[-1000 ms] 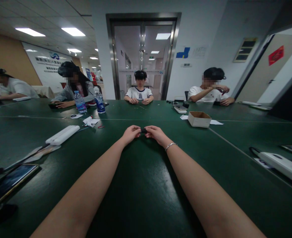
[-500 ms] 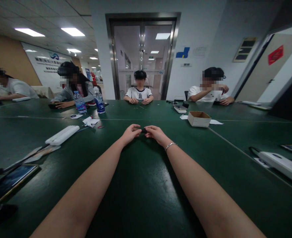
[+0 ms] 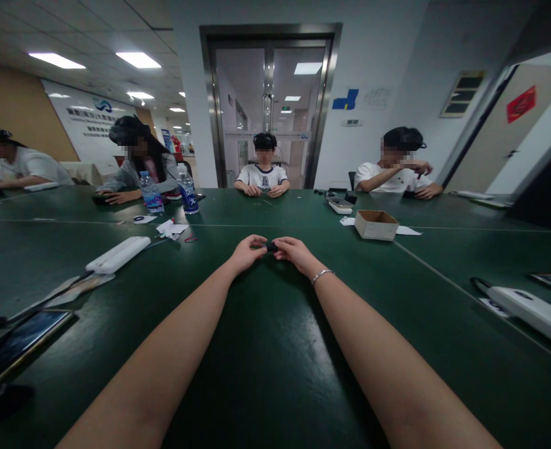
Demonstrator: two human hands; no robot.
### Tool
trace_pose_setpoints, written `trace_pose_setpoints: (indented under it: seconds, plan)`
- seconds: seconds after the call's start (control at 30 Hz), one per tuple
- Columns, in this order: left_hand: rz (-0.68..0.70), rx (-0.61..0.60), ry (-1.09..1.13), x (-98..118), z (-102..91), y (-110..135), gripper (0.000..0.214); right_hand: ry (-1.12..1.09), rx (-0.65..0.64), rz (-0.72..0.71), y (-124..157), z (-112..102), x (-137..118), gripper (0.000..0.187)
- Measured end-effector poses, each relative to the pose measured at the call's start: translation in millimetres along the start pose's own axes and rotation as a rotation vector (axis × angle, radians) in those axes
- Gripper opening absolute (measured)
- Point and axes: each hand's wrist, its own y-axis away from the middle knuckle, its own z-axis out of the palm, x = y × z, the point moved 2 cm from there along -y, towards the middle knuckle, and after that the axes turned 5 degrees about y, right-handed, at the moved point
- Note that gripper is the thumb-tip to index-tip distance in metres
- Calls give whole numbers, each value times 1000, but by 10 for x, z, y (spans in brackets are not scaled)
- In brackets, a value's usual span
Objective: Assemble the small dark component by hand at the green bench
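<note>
**Q:** Where were the person's hands?

**A:** Both bare arms stretched forward over a dark green table [image 3: 275, 362]. The left hand [image 3: 247, 252] and right hand [image 3: 294, 251] met near the middle of the view, their fingertips facing each other.

**Q:** Were they holding anything?

**A:** Yes. A small black object [image 3: 271, 246] sat between them, pinched from either side by the closed fingertips of both hands, just above the tabletop. It was too small to identify. A thin bracelet [image 3: 322, 274] circled the right wrist.

**Q:** What lay around them?

**A:** A white power strip [image 3: 118, 254] lay well to the left, with a phone [image 3: 20, 340] nearer the left edge. An open cardboard box [image 3: 375, 224] stood beyond the right hand. Two water bottles [image 3: 151, 193] stood at the far left, near seated people [image 3: 262, 178] along the table's far side.
</note>
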Motion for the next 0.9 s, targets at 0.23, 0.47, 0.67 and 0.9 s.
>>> trace_pose_setpoints:
  seconds: [0.23, 0.47, 0.67, 0.9]
  plan:
    - [-13, 3, 41, -54, -3, -46, 29, -1, -1, -1, 6, 10, -4, 6]
    - [-125, 30, 105, -95, 17, -92, 17, 5, 1, -1, 9, 5, -14, 6]
    - [-40, -8, 53, -78, -3, -56, 22, 4, -4, -6, 5, 0, -6, 6]
    - [-5, 11, -5, -25, -3, -20, 28, 3, -3, -8, -4, 4, 1, 5]
